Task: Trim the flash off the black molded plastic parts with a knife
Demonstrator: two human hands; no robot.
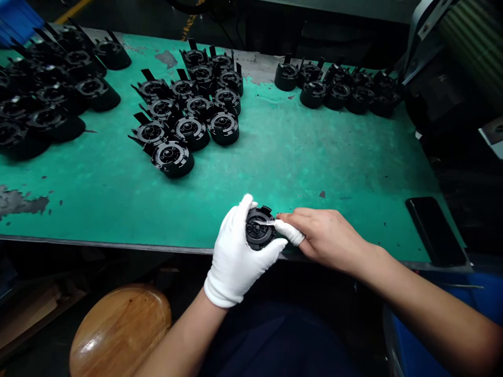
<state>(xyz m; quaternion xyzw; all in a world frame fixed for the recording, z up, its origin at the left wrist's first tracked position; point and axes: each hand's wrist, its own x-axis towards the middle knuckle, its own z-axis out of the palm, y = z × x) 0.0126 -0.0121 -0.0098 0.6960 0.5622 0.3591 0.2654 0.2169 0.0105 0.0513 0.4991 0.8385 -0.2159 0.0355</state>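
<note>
My left hand [236, 251], in a white glove, is wrapped round a round black plastic part [258, 232] at the near edge of the green table [298, 157]. My right hand [326, 235] is bare except for a white wrap on the thumb. It pinches a small thin metal blade [267, 222] whose tip rests on the face of the black part. Both hands meet just above the table's front edge.
Groups of several like black parts stand at the far left [43, 99], the middle [188, 115] and the far right [338, 86] of the table. A dark phone [434, 230] lies at the right front. A round wooden stool [121, 330] stands below left.
</note>
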